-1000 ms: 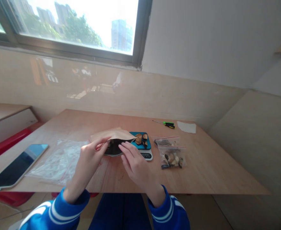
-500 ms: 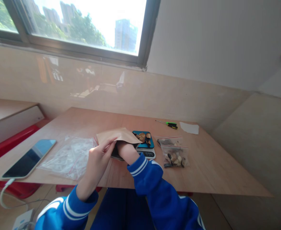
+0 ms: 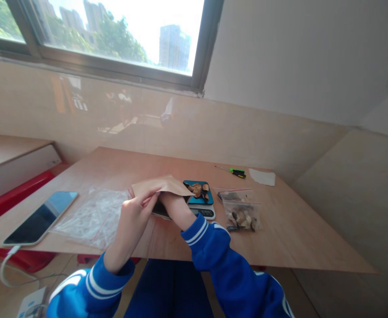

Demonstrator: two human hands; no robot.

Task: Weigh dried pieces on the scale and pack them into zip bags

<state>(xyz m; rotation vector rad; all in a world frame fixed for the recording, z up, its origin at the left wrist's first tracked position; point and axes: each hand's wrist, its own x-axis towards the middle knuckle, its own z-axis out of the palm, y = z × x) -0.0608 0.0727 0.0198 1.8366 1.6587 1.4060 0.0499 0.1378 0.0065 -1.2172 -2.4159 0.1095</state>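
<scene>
My left hand (image 3: 139, 212) pinches the edge of a brown paper bag (image 3: 160, 184) and holds its mouth open. Inside that bag are the fingers of my right hand (image 3: 177, 211); only the wrist and back of the hand show, so what the fingers do is hidden. Just behind the bag stands a small kitchen scale (image 3: 208, 212) with a blue top and a dark display. Several brown dried pieces, like dried mushroom slices (image 3: 197, 190), lie on its platform.
Right of the scale lie clear zip bags (image 3: 242, 216) of dried slices. Farther back are a screwdriver (image 3: 235, 172) and white paper (image 3: 262, 177). A heap of clear plastic bags (image 3: 91, 218) and a charging phone (image 3: 41, 218) lie left. A red stool (image 3: 18, 192) stands beyond the table edge.
My right hand has pushed slightly deeper and leftward into the paper bag. The bag has shifted a little to the left. My left hand keeps its pinch.
</scene>
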